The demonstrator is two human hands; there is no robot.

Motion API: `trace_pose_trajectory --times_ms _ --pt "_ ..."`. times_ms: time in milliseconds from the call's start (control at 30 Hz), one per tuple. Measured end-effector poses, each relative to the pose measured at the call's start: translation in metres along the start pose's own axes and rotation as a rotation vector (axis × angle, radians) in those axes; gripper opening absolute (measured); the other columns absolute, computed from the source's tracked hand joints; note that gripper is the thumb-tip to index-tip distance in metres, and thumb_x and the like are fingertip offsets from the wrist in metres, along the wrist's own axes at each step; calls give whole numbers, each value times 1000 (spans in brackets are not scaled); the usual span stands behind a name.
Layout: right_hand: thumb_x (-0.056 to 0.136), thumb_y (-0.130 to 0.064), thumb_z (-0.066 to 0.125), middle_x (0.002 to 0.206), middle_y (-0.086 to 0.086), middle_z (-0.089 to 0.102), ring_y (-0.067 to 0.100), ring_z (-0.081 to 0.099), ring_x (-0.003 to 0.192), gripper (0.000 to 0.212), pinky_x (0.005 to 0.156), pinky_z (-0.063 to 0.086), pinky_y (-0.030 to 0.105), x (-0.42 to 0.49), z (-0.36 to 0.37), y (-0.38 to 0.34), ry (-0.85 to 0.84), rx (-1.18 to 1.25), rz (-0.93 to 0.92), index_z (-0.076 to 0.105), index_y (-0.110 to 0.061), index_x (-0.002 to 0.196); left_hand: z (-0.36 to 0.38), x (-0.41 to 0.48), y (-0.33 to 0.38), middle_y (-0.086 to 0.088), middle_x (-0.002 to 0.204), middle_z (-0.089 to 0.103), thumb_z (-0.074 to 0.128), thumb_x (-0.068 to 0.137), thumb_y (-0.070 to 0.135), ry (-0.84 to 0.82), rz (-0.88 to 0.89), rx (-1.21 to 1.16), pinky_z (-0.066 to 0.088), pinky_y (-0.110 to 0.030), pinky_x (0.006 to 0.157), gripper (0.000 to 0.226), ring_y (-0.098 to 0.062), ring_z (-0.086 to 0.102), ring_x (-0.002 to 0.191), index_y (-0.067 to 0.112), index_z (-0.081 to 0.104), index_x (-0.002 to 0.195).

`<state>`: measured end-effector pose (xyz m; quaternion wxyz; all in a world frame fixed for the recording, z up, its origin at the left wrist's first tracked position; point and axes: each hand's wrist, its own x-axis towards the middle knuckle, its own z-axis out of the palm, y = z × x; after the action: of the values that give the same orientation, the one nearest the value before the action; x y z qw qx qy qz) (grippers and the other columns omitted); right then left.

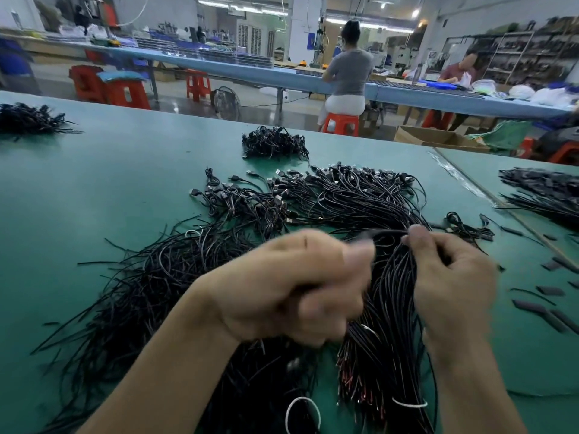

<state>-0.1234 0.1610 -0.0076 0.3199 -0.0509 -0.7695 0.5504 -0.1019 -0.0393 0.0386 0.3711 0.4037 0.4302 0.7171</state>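
1. Cable bundle [391, 324], 6 o'clock, on the green desk [94, 189]. It is tied with a white band [410, 404].
2. Left hand [291, 286]: blurred, fingers curled, nipping one end of item 4.
3. Right hand [451, 277]: thumb and forefinger pinch the other end, the rest folded.
4. Single black cable [388, 232], stretched between the hands above the bundle. Judged thin, light, limp and likely slippery, so best pinched close to an end.
5. Short black sleeve pieces [539, 308], 3 o'clock.
6. Loose USB cables [344, 195], 12 o'clock, with a small heap [274, 142] beyond.

Green table [94, 189] — heaps of black cables [360, 198]
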Motion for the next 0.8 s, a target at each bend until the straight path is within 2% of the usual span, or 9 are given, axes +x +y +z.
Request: trace_pose_trajectory --times_ms 67,100,200,300,433,533,633,733,800 --pt "93 -40 65 44 -14 55 6 46 38 29 41 35 17 -3 3 -2 -187 -166 -33 74 -20 74 -7 4 2 11 47 30 48 99 43 267 146 -125 19 -14 34 47 -6 21 39 23 52 56" --pt "92 -40 65 43 -15 54 6 45 37 31 39 31 15 -7 5 -4 -317 -220 -20 73 -21 70 -11 5 2 11 45 32 43 100 43 415 236 -182 22 -13 31 48 -4 21 37 22 53 58" --pt "91 -49 63 54 -3 62 23 49 50 32 51 43 32 -15 11 -10 -750 -355 71 75 -29 69 -26 9 0 9 44 32 37 105 41 802 470 -362 25 -14 29 52 -2 25 35 17 63 68" --pt "93 -54 58 50 -5 50 12 40 49 31 53 40 35 -21 11 -18 -1021 -346 98 75 -34 77 -38 8 -10 7 51 40 37 106 37 1060 558 -268 31 -15 34 47 -3 32 41 10 71 87" --pt "94 -49 57 48 -3 38 12 36 47 30 51 33 28 -19 4 -32 -943 -210 -24 75 -32 77 -42 9 -24 1 71 65 36 105 33 1202 447 247 53 -24 59 41 -12 62 63 9 69 97" --pt "91 -48 58 45 -1 39 17 34 43 27 45 33 29 -15 -3 -37 -748 -156 -53 73 -34 74 -35 14 -27 1 65 65 38 106 32 1172 312 458 45 -21 45 41 -11 58 51 12 70 90" --pt "89 -51 57 46 -3 43 13 37 44 24 46 35 23 -15 -8 -38 -781 -225 -21 72 -40 75 -31 14 -21 3 64 62 38 106 32 1220 418 418 30 -17 36 38 -5 42 42 17 70 96" --pt "90 -49 59 64 7 66 29 55 57 21 53 41 23 -17 -7 -37 -827 -308 28 72 -42 75 -31 10 -13 4 63 58 37 106 33 1234 551 144 26 -15 34 36 -3 33 42 14 69 105" --pt "91 -45 61 55 2 62 22 50 50 24 50 39 21 -18 -6 -37 -825 -315 60 74 -36 72 -30 7 -10 4 62 59 37 107 34 1210 584 69 25 -14 33 37 -3 31 41 15 69 109"
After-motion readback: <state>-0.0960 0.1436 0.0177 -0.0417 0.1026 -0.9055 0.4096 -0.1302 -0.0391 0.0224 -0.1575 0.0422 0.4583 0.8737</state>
